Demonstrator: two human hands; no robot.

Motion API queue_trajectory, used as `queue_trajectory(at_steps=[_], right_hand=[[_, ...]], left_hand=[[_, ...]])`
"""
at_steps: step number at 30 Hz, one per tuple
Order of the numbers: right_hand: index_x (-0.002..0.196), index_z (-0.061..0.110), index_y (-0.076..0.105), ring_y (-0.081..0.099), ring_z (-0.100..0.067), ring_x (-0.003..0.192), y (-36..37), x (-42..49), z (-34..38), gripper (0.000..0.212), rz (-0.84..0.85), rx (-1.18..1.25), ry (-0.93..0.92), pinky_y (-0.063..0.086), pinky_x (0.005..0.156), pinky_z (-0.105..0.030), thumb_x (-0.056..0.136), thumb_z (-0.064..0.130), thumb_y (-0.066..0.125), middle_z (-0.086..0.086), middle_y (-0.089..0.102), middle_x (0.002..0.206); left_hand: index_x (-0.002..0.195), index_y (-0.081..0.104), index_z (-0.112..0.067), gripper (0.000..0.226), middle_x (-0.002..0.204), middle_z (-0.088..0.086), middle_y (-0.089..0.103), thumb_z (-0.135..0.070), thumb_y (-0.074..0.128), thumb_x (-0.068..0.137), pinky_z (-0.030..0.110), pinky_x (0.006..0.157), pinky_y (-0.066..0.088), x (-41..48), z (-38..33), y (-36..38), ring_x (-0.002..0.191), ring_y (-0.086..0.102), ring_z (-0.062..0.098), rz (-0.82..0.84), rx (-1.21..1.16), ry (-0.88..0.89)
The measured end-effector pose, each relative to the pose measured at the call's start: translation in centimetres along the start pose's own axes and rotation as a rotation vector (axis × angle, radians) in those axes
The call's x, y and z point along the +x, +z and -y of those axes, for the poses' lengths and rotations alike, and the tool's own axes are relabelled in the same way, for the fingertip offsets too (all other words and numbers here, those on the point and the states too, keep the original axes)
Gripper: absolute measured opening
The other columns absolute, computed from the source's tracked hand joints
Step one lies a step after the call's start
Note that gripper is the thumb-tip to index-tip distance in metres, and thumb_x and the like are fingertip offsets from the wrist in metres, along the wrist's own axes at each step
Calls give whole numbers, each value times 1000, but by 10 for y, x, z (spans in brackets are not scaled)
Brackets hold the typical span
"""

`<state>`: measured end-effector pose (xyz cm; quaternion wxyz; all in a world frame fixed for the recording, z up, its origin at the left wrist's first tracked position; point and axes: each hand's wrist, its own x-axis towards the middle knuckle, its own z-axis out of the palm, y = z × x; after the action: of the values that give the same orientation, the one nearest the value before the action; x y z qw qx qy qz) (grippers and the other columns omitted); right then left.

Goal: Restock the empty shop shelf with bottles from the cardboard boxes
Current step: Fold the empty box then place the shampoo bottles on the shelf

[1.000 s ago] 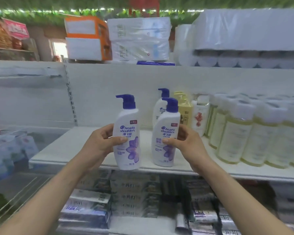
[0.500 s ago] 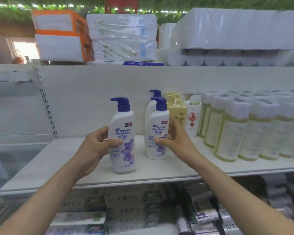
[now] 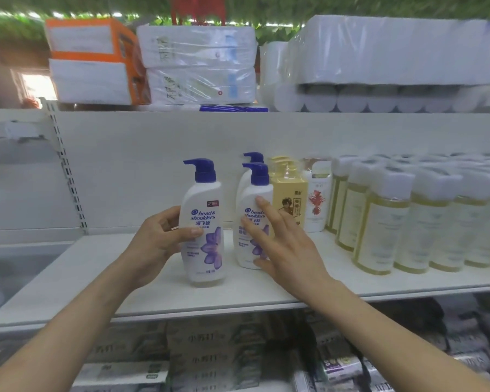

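Observation:
My left hand (image 3: 159, 241) grips a white shampoo bottle (image 3: 203, 222) with a blue pump top and a purple flower label; its base stands on the white shelf (image 3: 96, 278). To its right a second, identical bottle (image 3: 252, 213) stands on the shelf, and a third one (image 3: 253, 157) shows only its blue pump behind it. My right hand (image 3: 283, 247) is spread with straight fingers in front of the second bottle, fingertips touching its label. No cardboard box is in view.
Yellow pump bottles (image 3: 287, 199) and a white pouch (image 3: 317, 202) stand right of the shampoo, then rows of pale oil bottles (image 3: 379, 222). Tissue packs (image 3: 198, 66) and toilet rolls (image 3: 379, 60) fill the top shelf. Packaged goods (image 3: 210, 355) lie on the shelf below.
My right hand has let go of the second bottle, which now stands on the shelf, and its fingers have straightened. My left hand has set the first bottle down on the shelf.

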<state>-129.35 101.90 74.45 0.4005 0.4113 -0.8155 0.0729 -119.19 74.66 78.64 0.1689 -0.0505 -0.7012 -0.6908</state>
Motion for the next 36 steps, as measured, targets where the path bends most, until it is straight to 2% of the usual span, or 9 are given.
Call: queue_trajectory(at_steps=[5,10,15,19,22,26,29,33,36], right_hand=[[163,20,37,48,-37,140,12,10,-9,95,31,31,64,61,96,-50,82,16,87,-15,20,174],[166,24,31,50,-35,136,19,22,-21,97,72,31,43,58,101,-51,86,21,85,-13,14,175],[166,32,30,52,-33,127,25,27,-17,91,95,27,-65,58,93,-46,90,28,81,-7,-1,179],[164,29,33,53,-33,128,30,29,-16,85,103,29,-26,61,91,-46,92,22,77,-8,-5,179],[160,29,38,55,-30,110,33,34,-16,78,113,-10,-54,61,74,-42,92,19,74,-5,-6,179],[158,34,40,54,-28,86,35,41,-16,81,146,-91,-128,46,58,-36,87,17,75,-4,-2,180],[156,35,42,58,-31,86,37,45,-16,77,171,-126,-141,47,59,-37,88,20,76,-4,0,180],[153,33,42,58,-32,90,37,51,-19,69,211,-167,-116,44,61,-38,92,17,71,-5,-2,179],[154,30,39,55,-32,98,40,54,-22,66,245,-201,-116,47,59,-38,97,14,66,-5,-6,179]], left_hand=[[118,80,-38,50,123,4,79,-36,92,69,32,79,64,3,5,-4,107,78,26,30,-25,12],[119,80,-38,52,124,5,79,-36,94,69,33,80,65,7,12,-8,107,78,27,16,-33,1],[118,80,-38,52,123,4,79,-37,94,68,32,78,64,8,17,-8,107,78,27,1,-41,-16],[118,80,-38,69,124,4,79,-53,103,55,34,79,65,7,18,-9,108,78,26,-11,-45,-32],[117,80,-39,74,123,3,79,-55,105,49,33,78,65,6,17,-9,107,78,25,-15,-54,-34],[117,80,-39,75,124,3,79,-54,105,48,33,78,65,7,16,-7,108,78,25,-14,-54,-42],[115,80,-40,71,123,2,79,-52,104,49,33,77,65,7,14,-5,109,77,25,-19,-47,-49],[115,80,-41,79,123,2,79,-57,105,42,33,77,66,8,15,-4,109,77,25,-25,-44,-44],[117,80,-39,77,124,3,79,-55,105,46,33,79,65,8,15,-7,109,77,26,-9,-50,-30]])
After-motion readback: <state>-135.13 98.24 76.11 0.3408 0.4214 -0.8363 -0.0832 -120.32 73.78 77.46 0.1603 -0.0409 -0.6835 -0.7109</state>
